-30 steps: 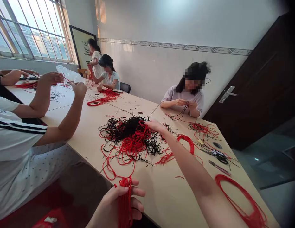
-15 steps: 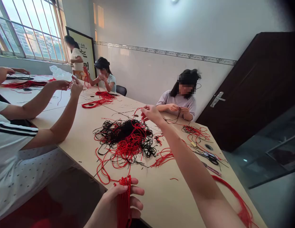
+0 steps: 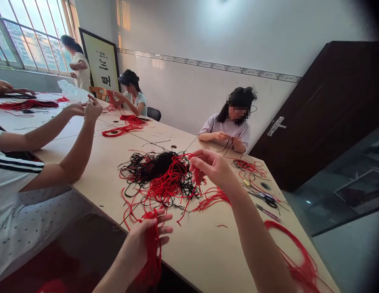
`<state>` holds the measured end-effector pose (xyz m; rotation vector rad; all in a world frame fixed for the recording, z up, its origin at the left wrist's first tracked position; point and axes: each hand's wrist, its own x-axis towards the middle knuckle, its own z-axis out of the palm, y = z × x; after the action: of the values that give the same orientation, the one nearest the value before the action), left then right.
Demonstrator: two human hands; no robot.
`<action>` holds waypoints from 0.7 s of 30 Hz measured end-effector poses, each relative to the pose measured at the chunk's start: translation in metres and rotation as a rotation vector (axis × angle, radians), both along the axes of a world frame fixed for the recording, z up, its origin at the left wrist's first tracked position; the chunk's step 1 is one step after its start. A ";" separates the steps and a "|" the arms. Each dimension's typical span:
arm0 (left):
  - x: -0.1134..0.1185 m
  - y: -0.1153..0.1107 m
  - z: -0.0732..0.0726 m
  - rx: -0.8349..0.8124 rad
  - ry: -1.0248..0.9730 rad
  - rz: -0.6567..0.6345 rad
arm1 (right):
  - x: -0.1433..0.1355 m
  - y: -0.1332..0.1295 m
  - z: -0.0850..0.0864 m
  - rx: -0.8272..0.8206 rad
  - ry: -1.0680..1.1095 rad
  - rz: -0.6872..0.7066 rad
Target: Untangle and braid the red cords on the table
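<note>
A bundle of red cords (image 3: 152, 248) hangs over my left hand (image 3: 140, 240), pinned by the thumb while the other fingers stretch out past it. The hand is near the table's front edge. Beyond it lies a tangled heap of black cords (image 3: 155, 165) and red cords (image 3: 166, 183). My right hand (image 3: 210, 167) is at the right side of the heap, its thumb and fingertips pinching a red cord (image 3: 186, 155). Part of that cord trails down toward the table.
Loose red cords (image 3: 212, 199) lie right of the heap. Scissors (image 3: 268, 199), a pink-handled cutter (image 3: 268, 212), a tape roll (image 3: 265, 186) and a coil of red cord (image 3: 302, 244) line the right side. Co-workers sit around the table (image 3: 204, 244); one person's arms (image 3: 70, 154) reach in at left.
My right hand has moved right and down, with red cord pulled along from the heap. My left hand has shifted slightly up and left with its bundle. A standing person has turned and moved left.
</note>
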<state>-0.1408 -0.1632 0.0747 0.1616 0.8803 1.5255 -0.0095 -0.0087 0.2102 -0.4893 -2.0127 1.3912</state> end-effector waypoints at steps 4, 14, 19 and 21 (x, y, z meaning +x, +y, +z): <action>0.010 0.016 0.006 -0.052 0.093 0.046 | 0.024 -0.023 0.008 -0.054 0.110 -0.016; 0.060 0.042 0.034 0.076 -0.027 -0.127 | 0.118 0.009 -0.029 -0.138 0.131 -0.381; 0.072 0.065 0.059 0.144 0.070 -0.187 | 0.168 0.038 -0.044 -0.132 0.079 -0.527; 0.077 0.079 0.072 0.190 0.092 -0.183 | 0.183 0.046 -0.051 -0.135 0.064 -0.564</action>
<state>-0.0633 -0.0844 0.1468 0.4418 0.7692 1.4370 0.1737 0.0377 0.1589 -0.9715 -1.5624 1.1676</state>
